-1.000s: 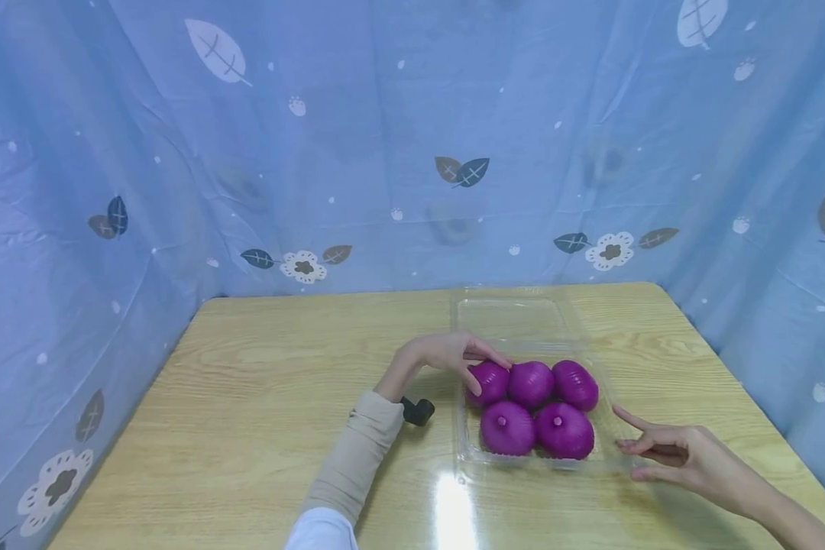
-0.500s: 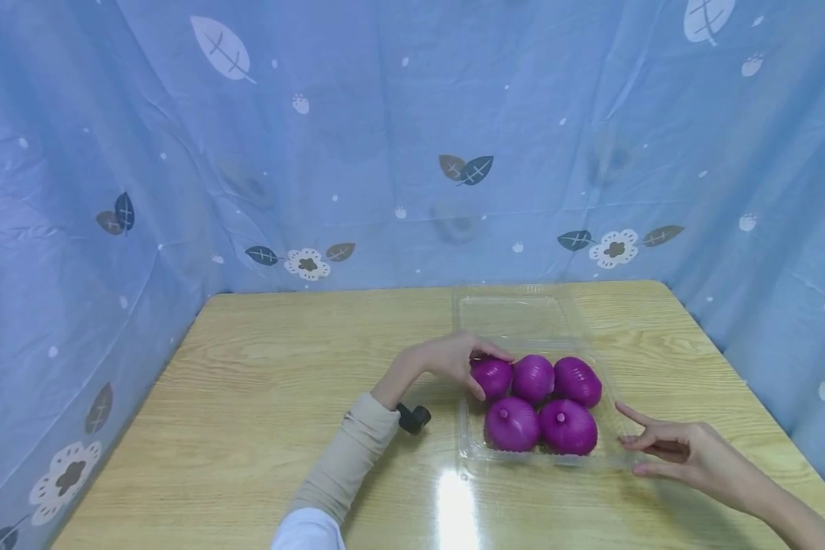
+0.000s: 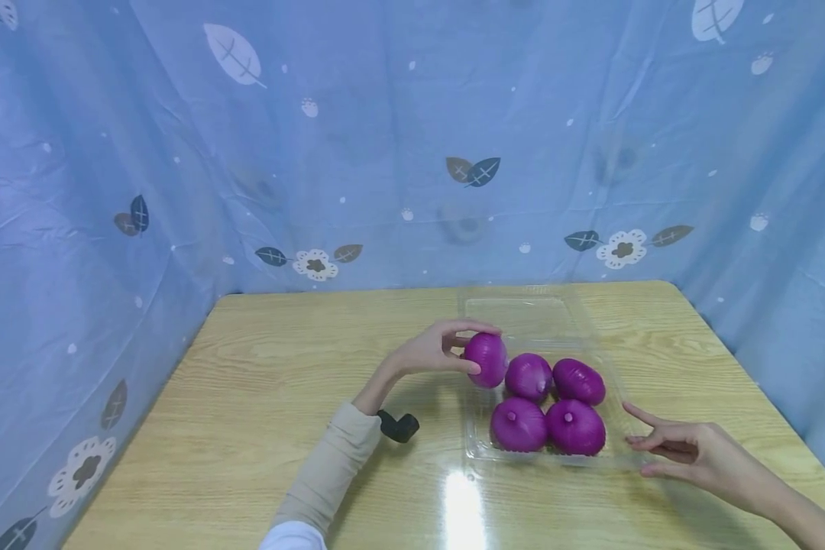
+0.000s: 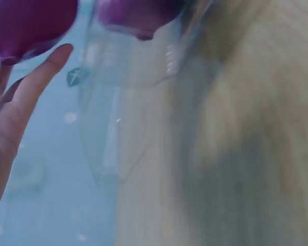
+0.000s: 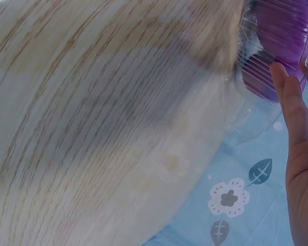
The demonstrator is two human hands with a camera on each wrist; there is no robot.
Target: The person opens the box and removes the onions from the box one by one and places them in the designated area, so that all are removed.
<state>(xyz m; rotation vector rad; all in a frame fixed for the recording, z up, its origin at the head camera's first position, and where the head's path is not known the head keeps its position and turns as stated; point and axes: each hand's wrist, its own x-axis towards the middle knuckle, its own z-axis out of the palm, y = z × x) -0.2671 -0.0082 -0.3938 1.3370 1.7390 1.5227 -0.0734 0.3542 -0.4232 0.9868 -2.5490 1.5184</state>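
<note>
In the head view my left hand (image 3: 436, 350) holds a purple onion (image 3: 488, 360) between thumb and fingers, raised at the left side of a clear plastic box (image 3: 480, 451). This onion (image 4: 31, 25) also shows in the left wrist view, its tip pointing down. Several more purple onions (image 3: 518, 425) lie in the box in two rows. My right hand (image 3: 694, 461) pinches the box's right front corner, with the index finger stretched along the side. In the right wrist view, the rim passes between the fingers of this hand (image 5: 303, 128).
The box's clear lid (image 3: 519, 317) lies folded back on the far side of the wooden table (image 3: 282, 367). A black object (image 3: 399, 428) sits under the left wrist, partly hidden by the sleeve. Blue patterned curtains (image 3: 385, 153) surround the table.
The left hand has lifted the front-left onion of the back row upward and slightly left out of its place. The right hand has stayed at the box's corner.
</note>
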